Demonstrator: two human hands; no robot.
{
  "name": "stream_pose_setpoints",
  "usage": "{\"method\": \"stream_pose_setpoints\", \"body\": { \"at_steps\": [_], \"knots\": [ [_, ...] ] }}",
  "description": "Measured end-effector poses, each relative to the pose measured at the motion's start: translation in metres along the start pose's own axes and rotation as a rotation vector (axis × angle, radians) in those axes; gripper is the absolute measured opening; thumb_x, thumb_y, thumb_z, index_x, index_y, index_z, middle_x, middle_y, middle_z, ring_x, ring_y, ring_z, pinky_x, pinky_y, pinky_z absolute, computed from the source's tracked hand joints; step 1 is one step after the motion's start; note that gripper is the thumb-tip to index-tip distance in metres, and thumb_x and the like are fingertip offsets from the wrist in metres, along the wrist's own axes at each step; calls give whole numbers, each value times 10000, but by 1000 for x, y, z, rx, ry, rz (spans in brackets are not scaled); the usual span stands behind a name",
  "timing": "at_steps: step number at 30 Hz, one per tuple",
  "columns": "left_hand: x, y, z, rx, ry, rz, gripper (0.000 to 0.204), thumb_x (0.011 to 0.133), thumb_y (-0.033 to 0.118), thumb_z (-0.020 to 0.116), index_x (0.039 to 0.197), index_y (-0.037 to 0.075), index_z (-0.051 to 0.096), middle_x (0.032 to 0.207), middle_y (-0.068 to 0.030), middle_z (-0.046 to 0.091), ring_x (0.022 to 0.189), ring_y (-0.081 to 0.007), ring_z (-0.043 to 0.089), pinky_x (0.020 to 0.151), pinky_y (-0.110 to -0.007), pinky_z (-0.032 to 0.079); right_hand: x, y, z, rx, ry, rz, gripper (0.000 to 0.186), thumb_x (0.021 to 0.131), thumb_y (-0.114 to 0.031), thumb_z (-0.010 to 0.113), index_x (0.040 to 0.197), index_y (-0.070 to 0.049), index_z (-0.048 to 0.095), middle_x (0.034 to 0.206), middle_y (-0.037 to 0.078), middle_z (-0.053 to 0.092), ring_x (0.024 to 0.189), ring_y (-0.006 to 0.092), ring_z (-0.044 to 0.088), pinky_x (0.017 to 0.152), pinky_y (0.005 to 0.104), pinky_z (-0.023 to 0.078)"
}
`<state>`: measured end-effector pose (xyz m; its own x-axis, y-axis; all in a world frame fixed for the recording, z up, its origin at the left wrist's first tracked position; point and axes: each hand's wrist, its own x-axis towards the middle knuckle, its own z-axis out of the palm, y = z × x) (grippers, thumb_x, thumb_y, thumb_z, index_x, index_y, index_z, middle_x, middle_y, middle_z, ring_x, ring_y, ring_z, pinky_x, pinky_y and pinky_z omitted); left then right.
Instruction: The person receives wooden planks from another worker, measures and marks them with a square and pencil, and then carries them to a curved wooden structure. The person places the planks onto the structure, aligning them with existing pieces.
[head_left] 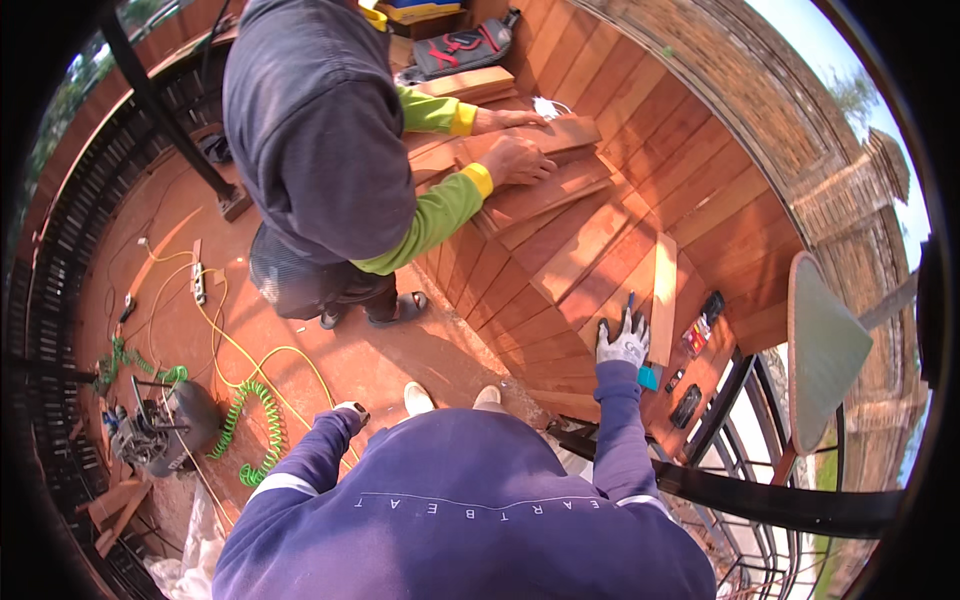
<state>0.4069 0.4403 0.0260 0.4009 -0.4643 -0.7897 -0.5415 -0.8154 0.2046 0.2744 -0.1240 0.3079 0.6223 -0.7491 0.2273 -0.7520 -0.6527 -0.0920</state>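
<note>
My right hand (622, 346), in a grey-white glove, lies with fingers spread on the wooden bench boards (585, 245). A thin dark-blue stick like a pencil (630, 299) points away just past its fingertips; whether the fingers touch it is unclear. Along this hand's right side lies a loose, lighter plank (663, 300). Beside the wrist is a small teal object (649, 378). My left hand (352, 412) hangs low by my body, away from the bench, its fingers mostly hidden.
Across the bench, a co-worker in green sleeves (440, 222) rests both hands on stacked planks (545, 190). Small dark items (686, 407) and a red package (697, 337) lie right of my hand. An air compressor (180, 425), a green coiled hose (262, 425) and yellow cords (235, 350) cover the left floor.
</note>
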Motion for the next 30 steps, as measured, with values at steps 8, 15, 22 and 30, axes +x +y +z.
{"method": "stream_pose_setpoints", "body": {
  "at_steps": [8,15,22,30],
  "knots": [
    [-72,71,-11,-744,294,-448,316,816,375,557,871,98,701,851,-144,684,812,-325,650,725,-420,484,-7,-7,-18,-160,-29,119,677,853,-492,587,1430,-227,353,1471,177,317,1334,375,312,1068,527,280],
    [-101,197,109,-736,172,-355,432,853,419,492,1073,91,667,1076,-170,652,981,-366,616,844,-442,469,-11,-18,-5,126,345,-516,669,839,-424,623,1394,-141,379,1463,159,329,1330,363,313,1085,552,224],
    [-118,239,183,-761,194,-507,442,904,415,394,1084,111,659,1083,-166,647,1029,-344,597,884,-430,451,-23,-20,-13,117,157,-595,734,800,-387,671,1401,-110,353,1482,168,291,1352,359,272,1099,537,211],
    [-141,275,219,-836,193,-552,451,891,431,405,1079,116,666,1107,-174,639,1036,-354,591,877,-442,445,-17,-6,2,251,164,-651,706,765,-348,702,1363,-101,418,1454,132,357,1339,339,295,1108,525,194]
  ]
}}
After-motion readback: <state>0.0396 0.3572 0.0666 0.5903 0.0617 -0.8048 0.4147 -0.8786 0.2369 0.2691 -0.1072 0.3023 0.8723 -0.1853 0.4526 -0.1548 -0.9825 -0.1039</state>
